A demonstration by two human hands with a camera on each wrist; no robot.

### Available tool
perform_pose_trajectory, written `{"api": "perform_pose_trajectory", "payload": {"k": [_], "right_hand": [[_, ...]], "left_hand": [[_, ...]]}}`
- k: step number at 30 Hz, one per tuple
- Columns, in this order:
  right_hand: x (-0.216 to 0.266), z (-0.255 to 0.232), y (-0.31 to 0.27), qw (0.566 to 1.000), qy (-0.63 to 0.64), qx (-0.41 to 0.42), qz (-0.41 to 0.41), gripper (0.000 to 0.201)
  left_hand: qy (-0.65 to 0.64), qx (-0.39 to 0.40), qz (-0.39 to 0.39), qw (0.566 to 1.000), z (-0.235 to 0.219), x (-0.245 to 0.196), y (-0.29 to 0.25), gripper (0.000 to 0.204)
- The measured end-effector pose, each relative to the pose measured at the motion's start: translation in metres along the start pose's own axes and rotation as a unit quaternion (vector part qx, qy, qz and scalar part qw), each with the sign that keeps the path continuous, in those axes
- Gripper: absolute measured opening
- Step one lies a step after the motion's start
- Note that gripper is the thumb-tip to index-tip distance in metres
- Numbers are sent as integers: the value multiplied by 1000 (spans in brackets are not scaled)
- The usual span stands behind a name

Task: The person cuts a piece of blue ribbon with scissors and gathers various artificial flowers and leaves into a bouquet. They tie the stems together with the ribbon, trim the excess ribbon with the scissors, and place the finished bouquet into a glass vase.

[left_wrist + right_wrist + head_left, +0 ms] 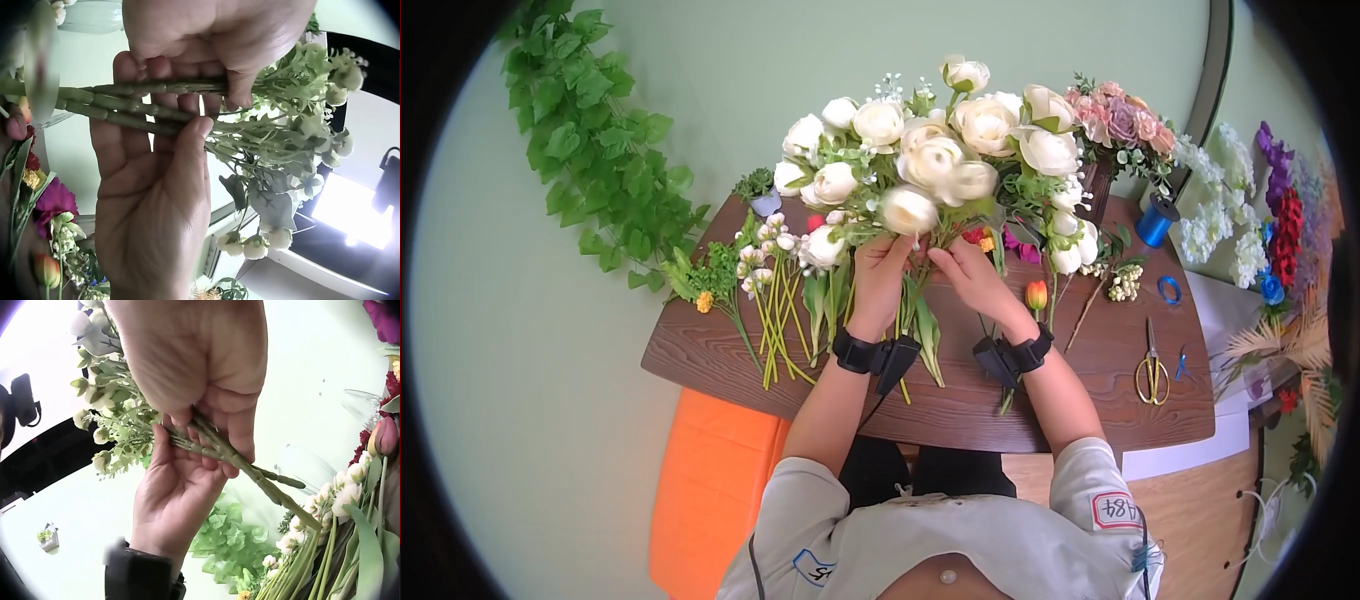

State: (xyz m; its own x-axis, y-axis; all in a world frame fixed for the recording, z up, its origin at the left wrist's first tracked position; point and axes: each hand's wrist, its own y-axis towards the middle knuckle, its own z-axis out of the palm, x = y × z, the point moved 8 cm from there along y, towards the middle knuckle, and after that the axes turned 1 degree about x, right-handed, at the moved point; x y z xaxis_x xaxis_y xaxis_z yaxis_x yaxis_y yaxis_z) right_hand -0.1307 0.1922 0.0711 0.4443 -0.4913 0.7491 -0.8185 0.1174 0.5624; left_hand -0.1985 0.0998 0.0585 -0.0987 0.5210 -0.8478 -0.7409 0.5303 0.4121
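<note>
White artificial flowers (930, 160) are held up in a bunch over the table by both hands, just below the blooms. In the head view the left hand (882, 275) is on the left side and the right hand (978, 280) on the right. The left wrist view has the green stems (112, 103) lying across the fingers of the right hand (153, 194), its thumb pressed on them, while the left hand (219, 37) grips them from above. From the right wrist, the stems (265, 484) pass between the right hand (194, 356) and the left hand (178, 494).
Loose stems with small white blooms (775, 310) lie on the brown table (700, 345). At the right are scissors (1152, 375), a blue ribbon spool (1157, 220) and a vase of pink flowers (1120, 120). An orange seat (710, 480) stands below the table's left edge.
</note>
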Motion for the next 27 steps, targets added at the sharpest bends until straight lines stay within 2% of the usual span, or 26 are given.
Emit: {"api": "perform_pose_trajectory", "payload": {"k": [2,4,6,8,9,11,14,15,17,19,20,21,23,25,26,27], "right_hand": [[-4,0,0,999,34,-1,30,29],[-7,2,0,996,69,-2,61,29],[-10,-6,1,980,164,-71,88,27],[-2,-12,2,980,162,-69,94,25],[-1,-15,2,980,159,-67,99,24],[-1,-17,3,981,151,-63,100,22],[5,-14,2,978,175,-45,105,22],[7,-12,1,985,133,-24,106,21],[13,-14,1,990,90,-4,107,20],[19,-12,1,990,-37,61,121,17],[5,-8,-1,998,30,18,59,16],[-48,-7,-8,988,-92,12,124,16],[-20,-8,-5,996,-51,6,78,17],[-7,-10,-1,995,-44,5,85,20],[-3,-11,1,995,-39,3,92,23],[-1,-13,2,995,-39,3,92,23]], "left_hand": [[-19,22,28,999,4,-4,1,17],[-58,7,23,998,16,-15,-1,18],[-97,-9,16,995,23,-25,-3,19],[-88,-58,46,993,16,-31,-3,21],[-88,-58,45,993,12,-27,-2,21],[-61,-44,110,991,4,-31,0,13],[-32,-49,150,987,12,-31,2,6],[-32,-49,149,987,16,-30,1,6],[-14,-18,83,996,35,-33,-3,20],[36,-4,52,998,34,-26,-3,26],[44,-8,75,996,31,-26,-2,26],[52,-12,99,994,30,-27,-1,25],[17,-17,92,995,35,-31,-2,24],[-14,-37,43,998,37,-33,-3,23],[-157,-10,4,988,28,-14,2,22],[-228,20,-4,973,22,-1,6,22]]}}
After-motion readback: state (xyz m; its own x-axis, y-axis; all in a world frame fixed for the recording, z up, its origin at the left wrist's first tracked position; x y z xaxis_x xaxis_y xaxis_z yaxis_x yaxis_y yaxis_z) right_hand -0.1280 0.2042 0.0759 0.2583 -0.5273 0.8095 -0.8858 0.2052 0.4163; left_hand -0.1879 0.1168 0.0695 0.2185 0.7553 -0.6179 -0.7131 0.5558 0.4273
